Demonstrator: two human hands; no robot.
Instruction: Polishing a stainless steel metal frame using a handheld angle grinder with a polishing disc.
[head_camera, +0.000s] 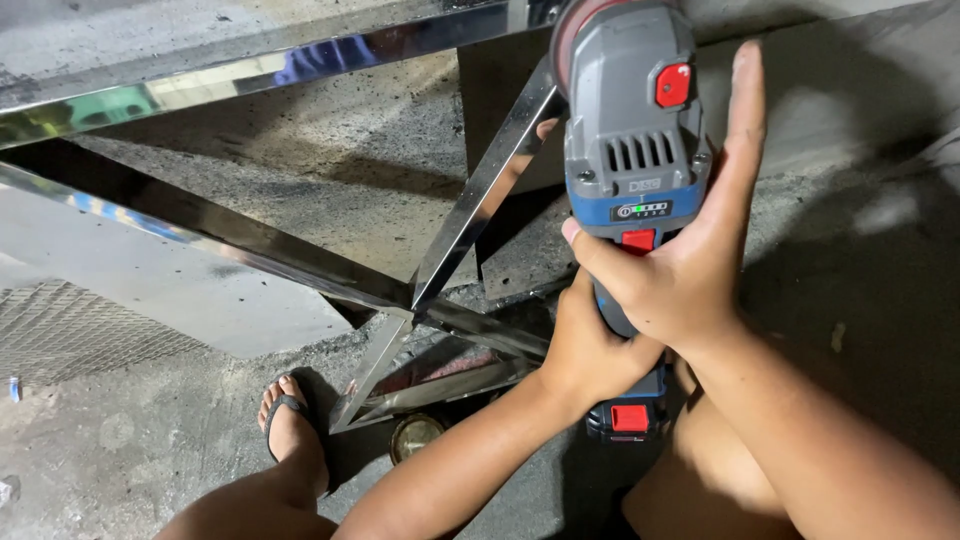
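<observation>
A grey and blue cordless angle grinder (630, 130) with red buttons points away from me, its disc end at the top edge of the view, next to a polished steel frame (250, 250) of crossing mirror-like bars. My right hand (690, 250) wraps the grinder's body, thumb near the red switch, index finger stretched up along its side. My left hand (590, 350) grips the handle lower down, above the battery with its red tab (630, 418).
The frame stands on a rough concrete floor (150, 440). My left foot in a black sandal (290, 425) rests near the frame's lower joint. A small round can lid (415, 435) lies by it. A metal mesh sheet (70, 330) lies at left.
</observation>
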